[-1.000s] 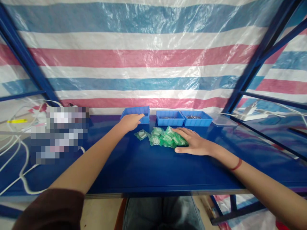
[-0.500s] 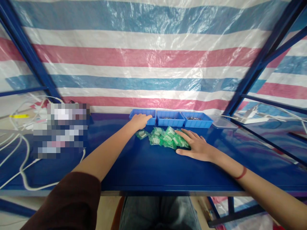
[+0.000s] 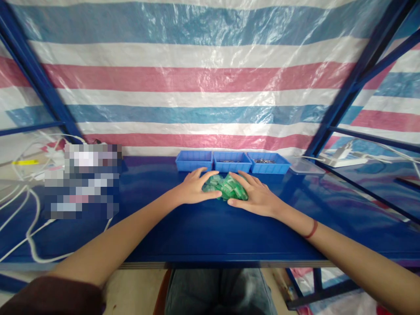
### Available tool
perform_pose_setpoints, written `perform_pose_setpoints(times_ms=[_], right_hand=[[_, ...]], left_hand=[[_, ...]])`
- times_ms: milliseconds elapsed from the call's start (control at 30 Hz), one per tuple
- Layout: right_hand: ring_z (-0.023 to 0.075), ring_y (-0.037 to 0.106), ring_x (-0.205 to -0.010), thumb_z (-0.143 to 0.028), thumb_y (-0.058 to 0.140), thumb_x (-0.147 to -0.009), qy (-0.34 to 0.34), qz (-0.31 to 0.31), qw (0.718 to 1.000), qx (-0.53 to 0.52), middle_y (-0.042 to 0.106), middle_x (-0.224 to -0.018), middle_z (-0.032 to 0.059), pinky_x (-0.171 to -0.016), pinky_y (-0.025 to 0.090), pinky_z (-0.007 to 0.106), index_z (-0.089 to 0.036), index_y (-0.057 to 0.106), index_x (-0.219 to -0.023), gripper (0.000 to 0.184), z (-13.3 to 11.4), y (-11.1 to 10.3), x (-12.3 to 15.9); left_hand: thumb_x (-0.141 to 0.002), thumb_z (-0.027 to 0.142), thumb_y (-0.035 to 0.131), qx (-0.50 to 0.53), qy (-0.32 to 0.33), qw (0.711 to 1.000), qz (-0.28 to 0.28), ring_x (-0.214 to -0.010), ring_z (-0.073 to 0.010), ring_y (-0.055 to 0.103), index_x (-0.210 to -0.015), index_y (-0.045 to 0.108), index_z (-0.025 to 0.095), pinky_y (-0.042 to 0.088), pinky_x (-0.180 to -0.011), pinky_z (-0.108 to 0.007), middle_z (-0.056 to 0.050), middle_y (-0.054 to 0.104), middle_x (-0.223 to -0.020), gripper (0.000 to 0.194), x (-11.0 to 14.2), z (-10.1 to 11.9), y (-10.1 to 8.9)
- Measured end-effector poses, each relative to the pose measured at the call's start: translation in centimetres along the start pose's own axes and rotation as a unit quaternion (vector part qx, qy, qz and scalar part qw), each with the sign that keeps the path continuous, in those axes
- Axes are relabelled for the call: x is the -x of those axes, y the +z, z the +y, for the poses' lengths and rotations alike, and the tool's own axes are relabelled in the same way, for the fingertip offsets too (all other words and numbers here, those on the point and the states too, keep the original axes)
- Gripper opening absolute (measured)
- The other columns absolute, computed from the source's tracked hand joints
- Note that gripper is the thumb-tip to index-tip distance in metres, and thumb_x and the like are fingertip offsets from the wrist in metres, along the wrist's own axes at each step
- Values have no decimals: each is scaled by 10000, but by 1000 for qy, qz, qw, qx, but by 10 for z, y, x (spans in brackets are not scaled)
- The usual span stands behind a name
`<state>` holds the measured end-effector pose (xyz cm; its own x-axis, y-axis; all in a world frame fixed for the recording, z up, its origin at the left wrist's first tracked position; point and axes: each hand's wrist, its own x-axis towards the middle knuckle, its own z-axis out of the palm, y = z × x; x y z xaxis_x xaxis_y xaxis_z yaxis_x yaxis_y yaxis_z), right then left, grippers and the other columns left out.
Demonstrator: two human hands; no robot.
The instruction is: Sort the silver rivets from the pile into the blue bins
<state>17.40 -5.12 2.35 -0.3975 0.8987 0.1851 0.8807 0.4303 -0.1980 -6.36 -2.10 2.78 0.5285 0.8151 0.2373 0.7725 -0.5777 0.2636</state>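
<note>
A: Right in at the grip: the left hand (image 3: 192,188) is spread, thumb well off the fingers, and the curve between them faces a heap of green packets (image 3: 229,188)!

B: And the right hand (image 3: 260,197) mirrors it, fingers fanned over the far side of the heap, thumb low on the near side. Neither hand is pinching a single packet, as far as I can see.

A: So where does the heap lie? Squarely between the two palms: to the right of the left hand, to the left of the right hand. Its longer spread runs side to side, from one hand towards the other.

B: Which hand is nearer? Hardly anything in it! Both are at its edges, though the right hand's fingers reach farther over the green. How firmly either one presses, I cannot tell.

A: Move outward, and just beyond the heap there's a row of blue containers: the left tray (image 3: 194,167), the middle tray (image 3: 231,168) directly behind the packets, and the right tray (image 3: 269,169) beyond the right hand.

B: Small metal pieces (image 3: 264,161) show in that last one, a clear flat piece (image 3: 306,165) lies beside it, and the blue tabletop (image 3: 197,236) carries the lot
</note>
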Motion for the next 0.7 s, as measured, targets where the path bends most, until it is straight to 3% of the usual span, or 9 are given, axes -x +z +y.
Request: perform_pose_setpoints(times_ms=[67, 133, 300, 400, 500, 700], right_hand=[[389, 339, -1246, -662, 445, -744, -6, 15, 1000, 7, 314, -1433, 95, -857, 366, 623, -379, 217, -1399, 749, -5, 2, -6], [365, 424, -1178, -611, 460, -766, -27, 38, 999, 3, 431, -1352, 109, -843, 395, 584, -345, 282, -1384, 696, -9, 6, -11], [256, 553, -1048, -371, 521, -794, -113, 105, 985, -73, 599, -1144, 91, -902, 423, 439, -230, 432, -1290, 524, -9, 11, -15], [224, 604, -975, -290, 490, -800, -70, 129, 978, -151, 627, -1106, 34, -854, 475, 384, -263, 435, -1266, 471, -4, 6, -13], [224, 612, -984, -318, 458, -826, -7, 177, 963, -201, 614, -1141, 31, -859, 481, 375, -259, 439, -1259, 437, 4, 0, -11], [248, 570, -1067, -436, 457, -833, 31, 277, 933, -228, 587, -1196, 59, -934, 430, 406, -235, 468, -1246, 460, 15, -7, -13]], left_hand=[[-709, 681, 479, 16, 0, 999, -41, -1309, -355, 250, -1367, 267, 320, 189, -1013, -585, -129, 294, -1422, 779, 4, 2, 11], [-687, 680, 509, 39, 21, 998, -41, -1302, -344, 278, -1369, 260, 283, 203, -1018, -568, -138, 310, -1420, 828, 1, 4, 18], [-692, 526, 614, 88, 58, 994, 29, -1079, -256, 526, -1186, 464, 256, 380, -933, -432, -59, 578, -1154, 583, -8, 11, 21], [-762, 395, 572, 122, 53, 989, 60, -977, -199, 572, -1140, 502, 250, 426, -884, -357, -34, 617, -1052, 411, -6, 10, 21], [-798, 321, 523, 115, 43, 990, 73, -949, -177, 577, -1114, 548, 259, 430, -881, -334, -27, 621, -1029, 324, -3, 9, 22], [-800, 374, 522, 44, 42, 996, 58, -1002, -202, 540, -968, 634, 277, 404, -906, -373, -18, 589, -1069, 224, -1, 13, 21]])
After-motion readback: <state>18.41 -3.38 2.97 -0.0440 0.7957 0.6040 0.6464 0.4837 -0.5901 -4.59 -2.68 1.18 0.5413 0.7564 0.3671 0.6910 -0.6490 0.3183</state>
